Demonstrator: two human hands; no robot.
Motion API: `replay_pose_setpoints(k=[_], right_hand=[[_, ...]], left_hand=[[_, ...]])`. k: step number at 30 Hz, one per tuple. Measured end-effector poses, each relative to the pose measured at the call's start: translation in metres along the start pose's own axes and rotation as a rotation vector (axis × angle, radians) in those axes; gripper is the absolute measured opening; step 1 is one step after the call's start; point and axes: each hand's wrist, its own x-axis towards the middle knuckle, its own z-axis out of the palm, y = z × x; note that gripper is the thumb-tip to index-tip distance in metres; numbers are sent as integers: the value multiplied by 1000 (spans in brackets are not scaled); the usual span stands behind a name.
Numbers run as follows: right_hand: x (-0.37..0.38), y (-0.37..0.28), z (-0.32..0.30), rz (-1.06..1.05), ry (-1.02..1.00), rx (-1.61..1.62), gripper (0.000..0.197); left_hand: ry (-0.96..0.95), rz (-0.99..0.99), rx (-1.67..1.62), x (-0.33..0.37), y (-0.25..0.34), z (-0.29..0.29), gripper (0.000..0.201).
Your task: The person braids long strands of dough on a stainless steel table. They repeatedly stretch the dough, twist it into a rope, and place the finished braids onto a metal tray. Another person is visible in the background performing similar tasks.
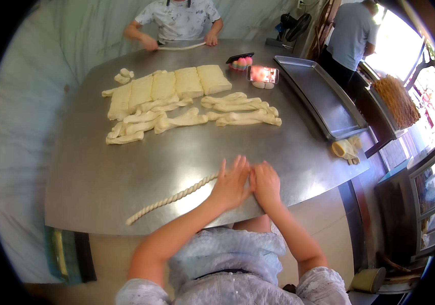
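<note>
A twisted rope of pale dough point(173, 198) lies slantwise on the metal table near its front edge. Its right end runs under my left hand point(231, 183), which rests palm down with the fingers stretched and spread over it. Close against it, touching at the thumbs, is my right hand point(266, 184), its fingers together and bent down toward the tabletop. Whatever is beneath those fingers is hidden. Beyond my hands lie thick loose dough strips point(243, 118), more folded strips point(149, 122) to their left, and a row of wide dough slabs point(164, 87) behind.
Across the table point(90, 178) a person point(179, 23) handles a thin dough strip point(182, 48). A phone point(263, 74) stands in the middle, beside a large metal tray point(324, 101) and crumpled gloves point(347, 149). Another person point(352, 35) stands at the back right near stacked brown food point(395, 101).
</note>
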Motion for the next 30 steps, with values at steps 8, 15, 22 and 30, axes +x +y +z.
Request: replay_pose_setpoints(k=[8, 15, 22, 30], right_hand=[[-11, -5, -1, -145, 50, 99, 9], [16, -1, 13, 110, -58, 42, 10], [13, 9, 10, 11, -49, 274, 8], [9, 11, -3, 101, -208, 323, 24]], left_hand=[[78, 77, -7, 7, -27, 9, 74], [87, 59, -181, -26, 2, -21, 60], [604, -623, -417, -191, -47, -117, 20], [470, -756, -2, -301, -91, -151, 27]])
